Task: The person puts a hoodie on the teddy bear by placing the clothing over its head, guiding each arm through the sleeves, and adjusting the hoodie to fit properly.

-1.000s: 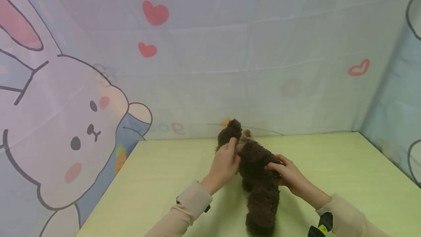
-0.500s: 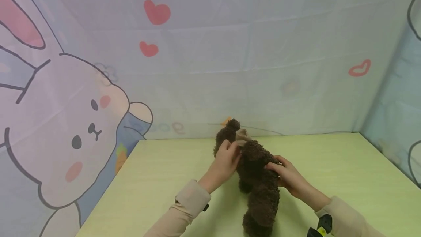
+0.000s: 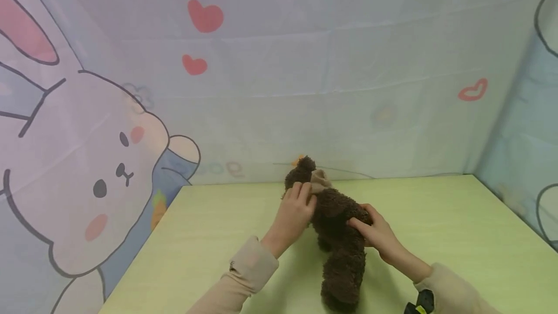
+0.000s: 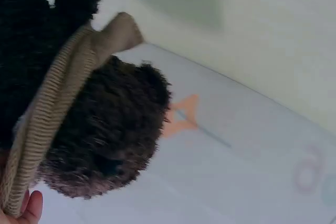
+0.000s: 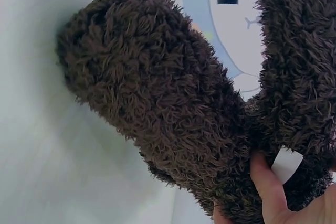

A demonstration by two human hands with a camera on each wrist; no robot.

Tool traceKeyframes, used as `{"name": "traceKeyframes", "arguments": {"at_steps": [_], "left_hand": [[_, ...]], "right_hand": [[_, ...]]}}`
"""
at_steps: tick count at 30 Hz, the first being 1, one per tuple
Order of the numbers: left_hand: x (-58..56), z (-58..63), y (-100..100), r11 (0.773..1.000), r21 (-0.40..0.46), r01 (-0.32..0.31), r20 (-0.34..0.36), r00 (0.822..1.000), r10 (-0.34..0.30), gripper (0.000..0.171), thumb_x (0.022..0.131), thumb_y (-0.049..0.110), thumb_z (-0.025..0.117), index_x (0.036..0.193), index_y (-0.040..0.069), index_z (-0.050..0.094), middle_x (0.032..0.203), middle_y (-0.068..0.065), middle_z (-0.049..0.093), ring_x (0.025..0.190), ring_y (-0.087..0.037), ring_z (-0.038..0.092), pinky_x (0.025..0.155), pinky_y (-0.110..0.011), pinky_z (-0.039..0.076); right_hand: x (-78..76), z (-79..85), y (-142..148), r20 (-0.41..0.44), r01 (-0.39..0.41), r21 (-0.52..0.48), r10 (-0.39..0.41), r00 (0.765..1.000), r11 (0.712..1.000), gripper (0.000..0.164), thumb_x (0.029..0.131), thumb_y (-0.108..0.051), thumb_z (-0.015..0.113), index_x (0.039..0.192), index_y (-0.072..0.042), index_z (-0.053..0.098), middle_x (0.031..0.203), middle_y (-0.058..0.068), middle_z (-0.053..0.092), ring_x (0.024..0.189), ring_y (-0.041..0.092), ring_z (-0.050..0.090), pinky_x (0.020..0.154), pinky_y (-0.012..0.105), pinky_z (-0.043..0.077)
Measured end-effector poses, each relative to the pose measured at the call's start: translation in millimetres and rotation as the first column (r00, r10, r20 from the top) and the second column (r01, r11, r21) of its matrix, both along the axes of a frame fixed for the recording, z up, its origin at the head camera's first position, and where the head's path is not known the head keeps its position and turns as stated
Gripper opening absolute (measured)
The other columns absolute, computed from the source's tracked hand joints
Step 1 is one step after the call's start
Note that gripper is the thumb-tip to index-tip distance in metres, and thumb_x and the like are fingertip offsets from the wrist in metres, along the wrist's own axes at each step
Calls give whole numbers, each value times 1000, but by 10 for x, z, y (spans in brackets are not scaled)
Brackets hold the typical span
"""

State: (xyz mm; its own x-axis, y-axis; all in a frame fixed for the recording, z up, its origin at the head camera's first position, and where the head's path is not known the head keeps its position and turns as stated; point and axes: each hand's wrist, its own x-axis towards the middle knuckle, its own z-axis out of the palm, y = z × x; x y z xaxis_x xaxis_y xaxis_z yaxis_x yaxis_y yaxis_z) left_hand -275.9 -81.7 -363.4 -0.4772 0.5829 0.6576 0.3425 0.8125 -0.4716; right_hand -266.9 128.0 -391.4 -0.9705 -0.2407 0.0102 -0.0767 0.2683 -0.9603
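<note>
A dark brown, curly plush teddy bear [image 3: 342,260] lies at a slant above the table, its head away from me and a leg toward me. Around its neck runs a tan ribbed knit scarf [image 4: 47,114], a short end of which sticks out beyond the head. My left hand [image 3: 293,213] is at the neck, fingers bent over the scarf; in the left wrist view a fingertip [image 4: 34,206] curls at the scarf's lower part. My right hand [image 3: 380,236] grips the bear's lower body, thumb beside a white label [image 5: 287,163] in the right wrist view.
The pale yellow-green table [image 3: 226,217] spreads under the bear. A fabric backdrop [image 3: 270,120] with hearts and a large printed rabbit [image 3: 117,183] stands behind and left of it. Another printed panel [image 3: 529,159] closes off the right side.
My left hand has shifted slightly left and its fingers have changed position at the neck, leaving more of the scarf in view. The bear has turned a little; my right hand keeps its grip.
</note>
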Motion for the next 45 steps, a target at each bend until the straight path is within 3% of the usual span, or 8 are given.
{"name": "traceKeyframes", "arguments": {"at_steps": [3,8,11,18,22,29,37,45], "left_hand": [[28,40,31,966,243,93,196,970,-143,14,80,0,61,92,5,66,94,-8,54,85,-19,50,74,-25,47],[41,128,69,673,739,43,428,741,-517,13,78,-2,52,90,-1,59,75,-12,58,56,-10,45,56,-20,41],[26,149,60,598,799,-65,475,679,-561,12,79,-1,52,91,-1,49,65,-18,55,42,-4,29,45,-17,29],[57,168,127,791,497,-358,687,719,-106,12,83,7,59,94,4,56,70,-12,63,51,-16,55,50,-24,45],[108,218,199,825,284,-489,678,711,188,24,84,13,59,106,4,58,69,-8,63,64,-25,61,75,-43,48],[156,283,120,790,522,-322,632,768,-105,22,79,14,62,101,14,66,95,-5,58,81,-20,52,69,-37,38],[151,276,-24,842,534,-79,757,488,-435,22,86,23,57,98,6,53,73,-3,54,52,-7,42,48,-18,34],[250,268,80,979,166,-117,706,707,-36,69,71,47,70,122,9,42,113,-1,54,91,-21,53,76,-38,42]], "right_hand": [[6,-9,-28,-70,29,82,-23,997,996,52,87,-27,56,130,-7,35,127,23,41,82,18,57,62,32,50],[4,-37,-57,-212,100,224,-51,976,969,51,84,-31,59,126,-8,40,119,22,50,73,21,59,60,33,48],[12,-57,-73,-306,136,279,-46,951,951,49,84,-30,59,123,-6,42,117,22,54,86,30,60,68,39,49],[23,-96,-128,-450,199,403,4,893,893,46,81,-26,63,117,-2,47,112,19,58,93,33,59,72,43,48],[18,-64,-159,-452,206,464,30,891,861,49,79,-30,63,117,-4,46,111,19,58,71,21,59,57,33,46],[50,-56,-186,-460,239,577,70,885,781,56,77,-33,64,126,-17,42,96,12,59,45,12,41,39,24,29],[-1,-70,-179,-544,324,640,114,831,697,51,77,-37,63,125,-27,47,67,-1,49,37,11,31,34,21,20],[-20,-65,-186,-554,344,647,111,825,680,50,78,-39,61,124,-23,49,81,5,61,37,11,33,34,22,22]]}}
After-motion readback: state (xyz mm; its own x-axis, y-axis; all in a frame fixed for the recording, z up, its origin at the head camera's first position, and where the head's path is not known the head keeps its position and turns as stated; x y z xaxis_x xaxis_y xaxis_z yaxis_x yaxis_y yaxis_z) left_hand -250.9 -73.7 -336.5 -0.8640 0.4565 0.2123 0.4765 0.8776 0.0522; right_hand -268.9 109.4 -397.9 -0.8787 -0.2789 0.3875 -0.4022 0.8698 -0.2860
